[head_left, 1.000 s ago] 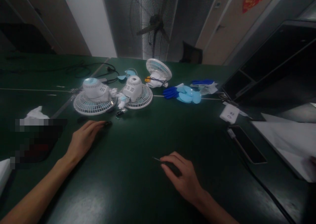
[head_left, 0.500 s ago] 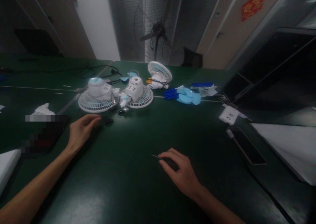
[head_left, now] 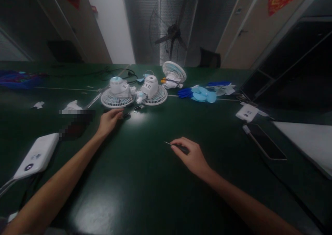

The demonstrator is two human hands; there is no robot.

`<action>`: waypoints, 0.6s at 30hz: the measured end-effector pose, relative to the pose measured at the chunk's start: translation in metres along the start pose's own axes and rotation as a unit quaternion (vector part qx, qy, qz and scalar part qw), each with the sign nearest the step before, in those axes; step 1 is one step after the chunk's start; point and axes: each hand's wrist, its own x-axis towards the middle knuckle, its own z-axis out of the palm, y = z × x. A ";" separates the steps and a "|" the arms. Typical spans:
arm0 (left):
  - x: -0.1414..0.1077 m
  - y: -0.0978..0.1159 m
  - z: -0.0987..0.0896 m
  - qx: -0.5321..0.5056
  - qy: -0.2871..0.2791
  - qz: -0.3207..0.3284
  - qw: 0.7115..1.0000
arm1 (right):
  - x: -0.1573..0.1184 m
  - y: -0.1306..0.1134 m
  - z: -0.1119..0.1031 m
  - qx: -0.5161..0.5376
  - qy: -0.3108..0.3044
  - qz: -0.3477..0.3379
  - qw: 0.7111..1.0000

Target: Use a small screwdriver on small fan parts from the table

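Note:
A screwdriver point(head_left: 181, 148) with a dark handle and a thin metal shaft lies in the closed grip of my right hand point(head_left: 193, 155), its tip pointing left over the green table point(head_left: 145, 179). My left hand point(head_left: 108, 121) rests low over the table with thumb and fingers pinched together. Right beside its fingertips is a small black part point(head_left: 126, 115); whether they touch it I cannot tell, and anything between them is hidden. Another small dark part point(head_left: 137, 107) lies a little farther back. Behind it are two white fan heads, one at left point(head_left: 118, 93) and one at right point(head_left: 153, 91), grilles down.
A third small fan point(head_left: 173, 74) stands at the back. Blue gloves point(head_left: 185, 92) and light-blue fan blades point(head_left: 203, 95) lie right of it. A phone point(head_left: 266, 141) and a white box-like device point(head_left: 247, 112) are at right, a white power bank point(head_left: 38, 153) at left.
The view has shifted, so the table things appear farther right. My left fingertips are closer to the small black part. My right hand still holds the screwdriver.

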 end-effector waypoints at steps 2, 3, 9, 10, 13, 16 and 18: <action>0.000 0.001 0.001 -0.009 0.002 -0.005 1.000 | 0.000 0.001 0.000 0.003 0.008 -0.004 1.000; 0.000 0.002 0.001 -0.011 0.005 -0.007 1.000 | 0.000 0.001 0.000 0.003 0.013 -0.007 1.000; -0.004 0.008 0.001 -0.007 0.029 -0.034 0.999 | -0.002 -0.003 -0.001 0.004 0.015 -0.016 1.000; -0.005 0.009 0.001 -0.008 0.032 -0.036 0.999 | -0.003 -0.004 -0.002 0.004 0.014 -0.016 1.000; -0.008 0.012 0.002 -0.002 0.029 -0.026 0.999 | -0.004 -0.005 -0.002 -0.001 0.010 -0.016 1.000; -0.010 0.017 0.003 0.012 0.035 -0.013 0.999 | -0.005 -0.003 -0.002 -0.006 0.007 -0.019 1.000; -0.010 0.021 0.005 0.011 0.048 -0.004 0.999 | -0.005 -0.003 -0.001 -0.010 0.006 -0.025 1.000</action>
